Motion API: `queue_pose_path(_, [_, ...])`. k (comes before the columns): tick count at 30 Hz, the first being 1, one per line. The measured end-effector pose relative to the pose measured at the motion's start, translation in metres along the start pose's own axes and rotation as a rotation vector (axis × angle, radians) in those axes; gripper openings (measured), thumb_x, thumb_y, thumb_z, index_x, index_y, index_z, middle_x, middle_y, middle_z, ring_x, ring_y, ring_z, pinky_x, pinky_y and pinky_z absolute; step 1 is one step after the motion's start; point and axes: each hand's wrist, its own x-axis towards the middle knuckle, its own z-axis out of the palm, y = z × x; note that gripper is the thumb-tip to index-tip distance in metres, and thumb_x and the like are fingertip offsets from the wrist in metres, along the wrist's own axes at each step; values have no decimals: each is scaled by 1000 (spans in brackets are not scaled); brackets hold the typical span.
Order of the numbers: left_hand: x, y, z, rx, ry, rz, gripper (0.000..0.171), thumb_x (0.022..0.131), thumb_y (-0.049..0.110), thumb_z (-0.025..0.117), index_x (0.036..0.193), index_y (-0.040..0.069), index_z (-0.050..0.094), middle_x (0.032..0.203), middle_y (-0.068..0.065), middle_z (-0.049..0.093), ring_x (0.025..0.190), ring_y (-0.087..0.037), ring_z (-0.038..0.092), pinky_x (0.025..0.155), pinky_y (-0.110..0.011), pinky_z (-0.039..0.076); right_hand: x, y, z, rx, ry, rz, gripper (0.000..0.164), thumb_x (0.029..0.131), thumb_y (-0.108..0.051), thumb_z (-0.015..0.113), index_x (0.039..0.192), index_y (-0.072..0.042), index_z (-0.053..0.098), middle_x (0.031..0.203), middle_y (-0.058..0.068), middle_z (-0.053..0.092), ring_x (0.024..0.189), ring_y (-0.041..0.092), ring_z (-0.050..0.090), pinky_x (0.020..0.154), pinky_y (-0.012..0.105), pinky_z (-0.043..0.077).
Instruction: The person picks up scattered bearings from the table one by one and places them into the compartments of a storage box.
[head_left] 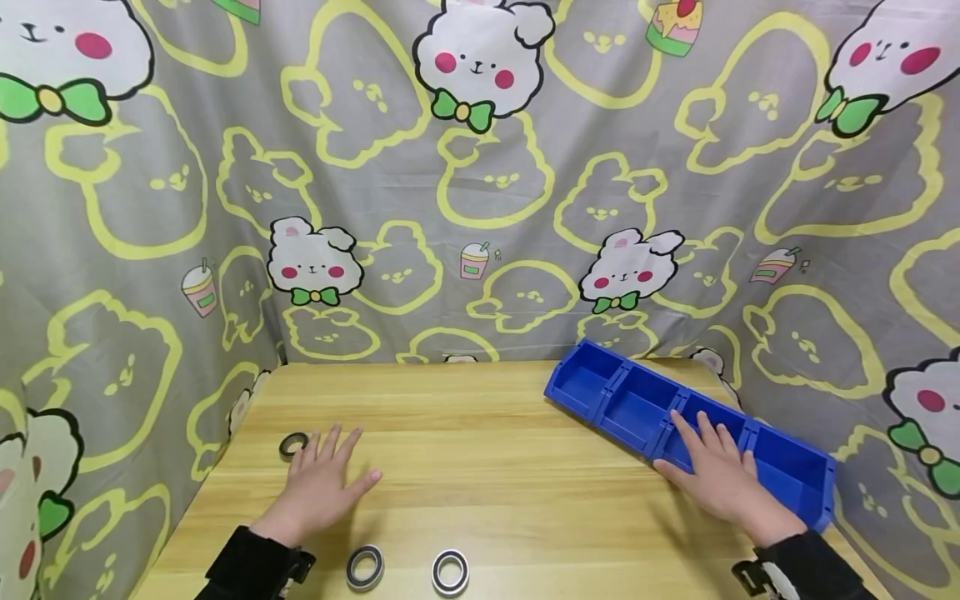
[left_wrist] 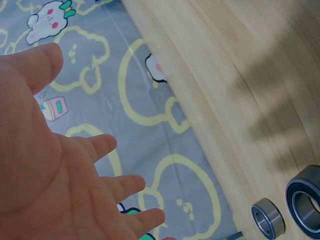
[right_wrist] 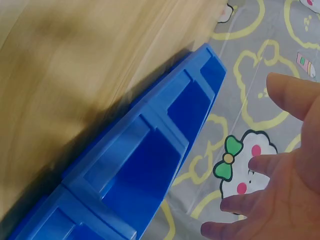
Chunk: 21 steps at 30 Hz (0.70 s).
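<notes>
My left hand (head_left: 318, 483) hovers over the left of the table with fingers spread, holding nothing. Just beyond its fingertips lies a dark ring-shaped bearing (head_left: 291, 447), partly covered by them. Two more ball bearings, one left (head_left: 365, 568) and one right (head_left: 450, 572), lie flat near the front edge. In the left wrist view a smaller bearing (left_wrist: 268, 218) and a larger bearing (left_wrist: 305, 200) show at the lower right. My right hand (head_left: 716, 475), fingers spread and grasping nothing, is above a row of blue bins (head_left: 637, 408); whether it touches them I cannot tell.
The light wooden table (head_left: 450, 467) is enclosed by a grey patterned curtain (head_left: 480, 183) at the back and both sides. The blue bins stand in a slanting row along the right edge, several compartments joined, with no contents visible in the uncovered ones.
</notes>
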Motion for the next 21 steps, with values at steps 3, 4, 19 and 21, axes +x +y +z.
queue_pose_path(3, [0,-2,1,-2,-4,-4,89,95,72,42,157,8,32,158,-33,19,141,-63,7,107,-78,3,0,4,-3,1,-8,15,102,91,-73,49,162,-15,4,156,41,0,136,68,-2,96,85,-3])
queue_pose_path(4, [0,-4,2,0,1,-2,91,94,73,41,156,8,32,158,-33,19,141,-63,7,107,-78,3,0,5,-4,-1,-8,19,102,92,-72,49,162,-14,4,156,41,0,136,68,-2,95,86,-2])
queue_pose_path(19, [-3,2,-10,-11,-4,-12,85,97,64,49,157,6,31,158,-35,18,139,-66,9,106,-79,4,-7,39,-22,16,-11,102,101,95,-70,46,160,-8,-1,152,45,-8,132,71,-7,92,87,0])
queue_pose_path(21, [-3,1,-9,-15,-7,-13,85,97,64,49,157,6,30,158,-35,18,139,-66,9,105,-80,4,-8,47,-22,24,-23,122,102,95,-70,45,160,-7,-3,151,45,-10,132,71,-8,92,87,0])
